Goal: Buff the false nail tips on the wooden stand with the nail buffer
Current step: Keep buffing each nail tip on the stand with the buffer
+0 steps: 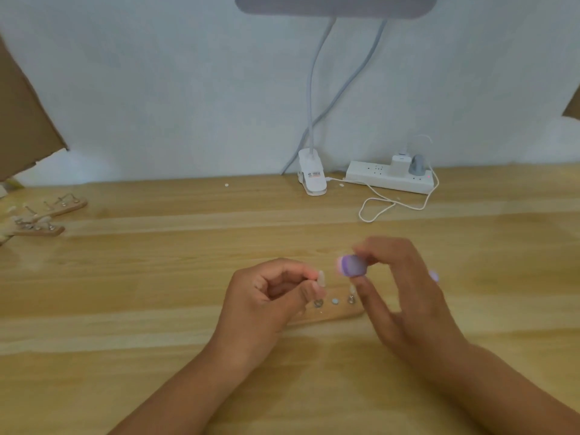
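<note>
A small wooden stand (pixel 332 315) lies on the table in front of me, partly hidden by both hands. My left hand (pixel 266 296) pinches a pale false nail tip (pixel 321 278) between thumb and forefinger, just above a metal holder (pixel 318 303) on the stand. My right hand (pixel 405 287) grips a purple nail buffer (pixel 353 265), held just right of that tip and blurred by motion. A second nail tip (pixel 352 290) stands on its holder at the stand's right end. A bare round magnet (pixel 335 301) shows between the two holders.
Two more wooden stands (pixel 47 215) with metal holders lie at the far left. A white clip lamp base (pixel 312 174) and a white power strip (pixel 389 178) with a looped cable (pixel 376 208) sit at the table's back edge. Cardboard (pixel 22 120) leans at the left.
</note>
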Tool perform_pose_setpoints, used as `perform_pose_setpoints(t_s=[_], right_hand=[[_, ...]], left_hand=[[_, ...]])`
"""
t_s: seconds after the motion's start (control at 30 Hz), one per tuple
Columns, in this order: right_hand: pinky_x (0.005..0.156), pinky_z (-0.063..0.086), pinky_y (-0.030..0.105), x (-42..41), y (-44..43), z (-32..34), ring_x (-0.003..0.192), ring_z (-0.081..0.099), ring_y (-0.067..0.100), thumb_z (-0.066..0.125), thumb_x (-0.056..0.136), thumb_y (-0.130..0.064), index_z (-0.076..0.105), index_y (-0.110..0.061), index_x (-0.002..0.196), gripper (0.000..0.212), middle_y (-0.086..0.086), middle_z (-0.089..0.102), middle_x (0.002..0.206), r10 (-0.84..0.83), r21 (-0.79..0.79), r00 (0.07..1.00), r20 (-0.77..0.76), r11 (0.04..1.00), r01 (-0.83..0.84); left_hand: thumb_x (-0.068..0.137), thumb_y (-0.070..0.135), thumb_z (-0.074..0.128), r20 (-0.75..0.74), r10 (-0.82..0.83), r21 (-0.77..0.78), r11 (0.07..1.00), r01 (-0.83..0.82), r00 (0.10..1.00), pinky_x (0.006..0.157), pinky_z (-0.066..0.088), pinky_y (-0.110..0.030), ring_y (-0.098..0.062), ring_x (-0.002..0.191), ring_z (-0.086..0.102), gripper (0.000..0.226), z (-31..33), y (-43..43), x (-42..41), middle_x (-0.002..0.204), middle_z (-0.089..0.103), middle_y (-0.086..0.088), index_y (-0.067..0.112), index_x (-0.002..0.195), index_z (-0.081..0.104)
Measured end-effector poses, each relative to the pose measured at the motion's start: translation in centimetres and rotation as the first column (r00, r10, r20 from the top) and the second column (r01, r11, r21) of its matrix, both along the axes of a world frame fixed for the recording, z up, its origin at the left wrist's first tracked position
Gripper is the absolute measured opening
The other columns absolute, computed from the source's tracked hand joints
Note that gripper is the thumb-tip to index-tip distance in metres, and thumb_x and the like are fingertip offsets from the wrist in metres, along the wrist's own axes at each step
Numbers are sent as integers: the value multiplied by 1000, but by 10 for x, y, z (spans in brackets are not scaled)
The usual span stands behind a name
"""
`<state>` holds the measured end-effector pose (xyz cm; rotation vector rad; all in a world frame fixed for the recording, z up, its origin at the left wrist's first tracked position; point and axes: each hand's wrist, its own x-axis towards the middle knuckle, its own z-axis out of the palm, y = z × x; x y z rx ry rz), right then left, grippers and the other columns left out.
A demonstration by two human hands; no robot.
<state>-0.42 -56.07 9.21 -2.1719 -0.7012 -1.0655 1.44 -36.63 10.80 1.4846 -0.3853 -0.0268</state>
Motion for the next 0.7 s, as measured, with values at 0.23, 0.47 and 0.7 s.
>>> perform_pose_setpoints(t_s=[0.23,0.47,0.7], right_hand=[[97,29,4,5,-6,-1,109,49,0,53,91,3,60,-4,107,20,0,59,104,-39,-80,999,-2,996,39],[101,34,10,3,-1,-7,110,53,8,52,93,0,53,-15,116,28,-2,55,113,67,-158,994,84,986,-53],[96,40,18,-3,0,-5,110,52,5,54,93,-3,49,-16,119,29,-9,53,111,48,-83,990,132,996,-37]], left_hand=[[71,31,80,-75,-69,-15,998,68,995,62,54,-25,-22,80,73,20,1,2,-3,83,75,-12,20,87,76],[72,20,76,-96,-127,-3,992,128,987,56,51,-19,-14,67,71,13,4,1,-4,77,75,-9,13,83,76],[70,17,83,-130,-157,-19,988,156,979,57,51,-20,-17,67,71,15,5,1,-4,78,74,-14,10,81,75]])
